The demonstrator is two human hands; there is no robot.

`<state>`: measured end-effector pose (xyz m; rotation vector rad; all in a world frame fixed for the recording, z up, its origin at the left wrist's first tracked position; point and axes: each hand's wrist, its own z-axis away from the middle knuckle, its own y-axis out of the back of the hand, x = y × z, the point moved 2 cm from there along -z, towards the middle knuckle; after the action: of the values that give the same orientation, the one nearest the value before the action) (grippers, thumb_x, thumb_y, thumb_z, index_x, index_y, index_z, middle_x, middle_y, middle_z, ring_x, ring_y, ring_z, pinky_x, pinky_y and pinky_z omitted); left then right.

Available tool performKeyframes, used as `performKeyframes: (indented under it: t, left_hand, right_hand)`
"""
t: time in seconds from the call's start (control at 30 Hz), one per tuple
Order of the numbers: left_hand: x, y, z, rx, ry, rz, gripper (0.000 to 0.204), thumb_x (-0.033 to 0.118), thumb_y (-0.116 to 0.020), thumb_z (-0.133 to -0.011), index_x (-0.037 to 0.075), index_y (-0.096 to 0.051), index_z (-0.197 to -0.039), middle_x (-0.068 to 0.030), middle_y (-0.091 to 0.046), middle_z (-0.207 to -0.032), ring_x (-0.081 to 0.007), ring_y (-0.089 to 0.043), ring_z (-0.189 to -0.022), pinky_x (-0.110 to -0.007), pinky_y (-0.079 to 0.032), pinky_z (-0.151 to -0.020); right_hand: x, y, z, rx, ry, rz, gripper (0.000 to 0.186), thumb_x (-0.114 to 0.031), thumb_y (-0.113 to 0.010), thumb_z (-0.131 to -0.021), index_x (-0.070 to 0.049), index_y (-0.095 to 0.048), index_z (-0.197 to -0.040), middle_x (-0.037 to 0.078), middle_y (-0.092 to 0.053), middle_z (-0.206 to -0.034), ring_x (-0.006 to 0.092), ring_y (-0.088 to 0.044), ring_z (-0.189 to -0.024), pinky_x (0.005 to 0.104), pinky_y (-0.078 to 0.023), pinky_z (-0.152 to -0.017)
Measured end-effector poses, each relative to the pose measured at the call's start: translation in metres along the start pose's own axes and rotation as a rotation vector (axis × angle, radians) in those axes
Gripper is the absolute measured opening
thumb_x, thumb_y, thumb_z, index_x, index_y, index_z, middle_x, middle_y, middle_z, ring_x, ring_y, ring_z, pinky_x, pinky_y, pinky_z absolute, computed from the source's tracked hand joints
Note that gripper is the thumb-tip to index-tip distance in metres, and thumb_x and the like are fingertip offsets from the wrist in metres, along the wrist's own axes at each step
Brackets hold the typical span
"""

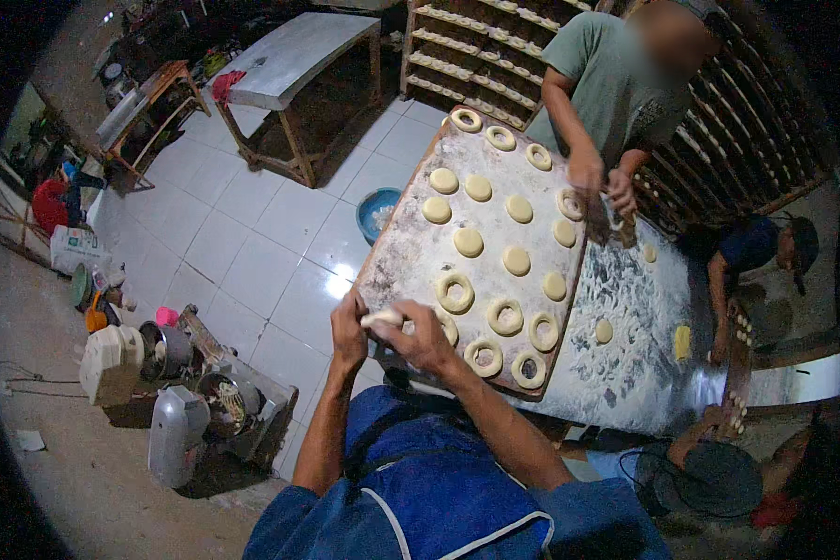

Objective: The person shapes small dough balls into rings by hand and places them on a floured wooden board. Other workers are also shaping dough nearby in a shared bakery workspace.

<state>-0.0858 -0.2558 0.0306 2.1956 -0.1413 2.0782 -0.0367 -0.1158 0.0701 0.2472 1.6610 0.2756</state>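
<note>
At the near left corner of a floured wooden board [397, 238], I hold a pale piece of dough [381, 319] up between both hands. My left hand [348, 331] grips its left side. The fingers of my right hand [420, 338], a little blurred, close on its right side. Whether this piece has a hole cannot be made out. Just right of my right hand lie dough rings [483, 357], one partly hidden by that hand. Flat dough rounds [469, 243] fill the board's middle, and more rings [500, 138] line its far edge.
Across the board a person in a grey-green shirt [593, 84] handles dough. Floured metal table [616, 308] on the right; two more people [756, 257] work beyond it. A blue basin [375, 215] stands left of the board. Mixers [179, 434] sit lower left; racks of dough [481, 56] stand behind.
</note>
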Motion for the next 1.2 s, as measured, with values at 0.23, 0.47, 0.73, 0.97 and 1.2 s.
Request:
performKeyframes:
  t: [0.23, 0.47, 0.73, 0.97, 1.2]
  left_hand:
    - [-0.01, -0.001, -0.02, 0.127, -0.325, -0.862, 0.012, 0.009, -0.048, -0.087, -0.001, -0.055, -0.087, -0.0176, -0.055, -0.079, -0.0369, -0.05, -0.074, -0.048, -0.04, -0.067]
    - [0.002, 0.007, -0.012, -0.008, -0.387, -0.687, 0.023, 0.016, -0.073, -0.073, 0.002, -0.063, -0.089, -0.0123, -0.054, -0.078, -0.0282, -0.052, -0.071, -0.038, -0.043, -0.064]
    - [-0.018, -0.004, -0.012, -0.023, -0.493, -0.848, 0.015, 0.014, -0.067, -0.078, 0.0, -0.061, -0.081, -0.0143, -0.055, -0.076, -0.0307, -0.053, -0.072, -0.041, -0.042, -0.064]
    - [0.035, -0.072, 0.009, -0.028, -0.39, -0.759, 0.039, 0.012, -0.066, -0.076, -0.001, -0.054, -0.111, -0.0179, -0.055, -0.094, -0.0347, -0.052, -0.092, -0.043, -0.041, -0.085]
    - [0.055, -0.233, 0.071, -0.448, -0.234, -0.301, 0.028, 0.011, -0.066, -0.079, 0.001, -0.057, -0.104, -0.0136, -0.058, -0.098, -0.0268, -0.056, -0.092, -0.036, -0.044, -0.083]
  right_hand:
    - [-0.007, 0.013, 0.016, 0.151, -0.246, 0.611, 0.07, -0.019, -0.07, -0.074, 0.005, -0.035, -0.131, 0.026, -0.051, -0.115, 0.0401, -0.055, -0.102, 0.0445, -0.047, -0.083]
    - [-0.009, 0.071, 0.113, 0.225, -0.341, 0.387, 0.054, -0.017, -0.07, -0.076, -0.003, -0.048, -0.123, 0.016, -0.057, -0.095, 0.0251, -0.058, -0.084, 0.037, -0.048, -0.074]
    - [0.087, 0.21, 0.203, 0.727, -0.484, 0.51, 0.037, -0.008, -0.064, -0.082, -0.003, -0.053, -0.117, 0.009, -0.057, -0.082, 0.0196, -0.058, -0.07, 0.0349, -0.048, -0.064]
    - [0.191, 0.325, 0.261, 0.945, -0.657, 0.515, 0.037, -0.025, -0.068, -0.082, 0.001, -0.056, -0.105, 0.02, -0.061, -0.097, 0.0319, -0.062, -0.081, 0.0422, -0.049, -0.07]
    - [0.194, 0.341, 0.264, 0.936, -0.508, 0.339, 0.031, -0.011, -0.079, -0.066, -0.004, -0.053, -0.082, 0.006, -0.056, -0.074, 0.0172, -0.056, -0.073, 0.0338, -0.045, -0.062]
